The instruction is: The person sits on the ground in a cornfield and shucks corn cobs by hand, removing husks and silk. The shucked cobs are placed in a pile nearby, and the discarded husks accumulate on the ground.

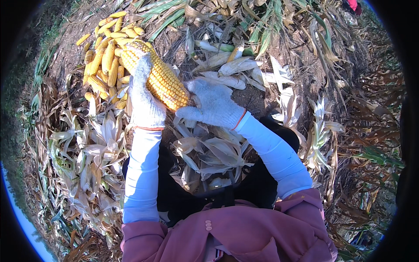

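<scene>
My left hand (145, 98), in a pale knitted glove with an orange cuff edge, holds a husked yellow ear of corn (167, 83). What looks like a second husked ear (132, 55) overlaps its upper end, also against the left hand. My right hand (214, 103), gloved alike, has its thumb and fingers about the lower end of the first ear. Some brown silk shows there, and the fingertips are partly blurred. Just beyond the left hand lies a heap of husked yellow ears (106, 62) on the ground.
Ears still in pale husks (229, 67) lie ahead, beyond my right hand. Loose dry husks (219, 150) cover the ground between my legs, and a husk pile (98, 154) spreads at left. Green and dry corn leaves (258, 23) lie at the far side. Something red (353, 5) shows top right.
</scene>
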